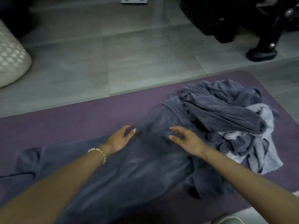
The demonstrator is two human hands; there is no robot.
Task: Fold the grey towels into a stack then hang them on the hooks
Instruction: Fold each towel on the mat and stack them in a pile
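- Tiled floor (113,54): bears purple mat (64,123); perforated white basket (11,54) lies far outward of left hand (119,138).
- Purple mat: spread grey towel (137,175) under both left hand and right hand (186,139); crumpled towel heap (226,110) just outward of right hand.

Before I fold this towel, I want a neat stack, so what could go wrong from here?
1. The towel seems to run under the pile at its far end, so lifting that edge may drag the pile along.
2. Its left corner is bunched up. Folding over it would likely trap a crease and leave the stack lopsided.
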